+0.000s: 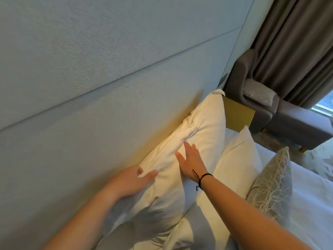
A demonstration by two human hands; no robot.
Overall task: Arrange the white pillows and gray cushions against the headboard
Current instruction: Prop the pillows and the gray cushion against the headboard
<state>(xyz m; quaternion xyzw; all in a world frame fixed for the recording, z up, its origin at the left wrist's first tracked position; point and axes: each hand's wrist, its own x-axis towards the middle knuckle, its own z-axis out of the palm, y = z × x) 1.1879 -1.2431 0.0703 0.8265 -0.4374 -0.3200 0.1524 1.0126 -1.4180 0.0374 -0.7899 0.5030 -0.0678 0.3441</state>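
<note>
No readable text, labels, brands, numbers or signs anywhere in view.

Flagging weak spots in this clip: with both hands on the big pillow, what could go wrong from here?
1. The large white pillow is creased; the flat right hand and left hand may leave it lumpy.
2. Pushing it sideways could topple the smaller white pillow onto the gray cushion.
3. Released, it may slump off the headboard.
</note>
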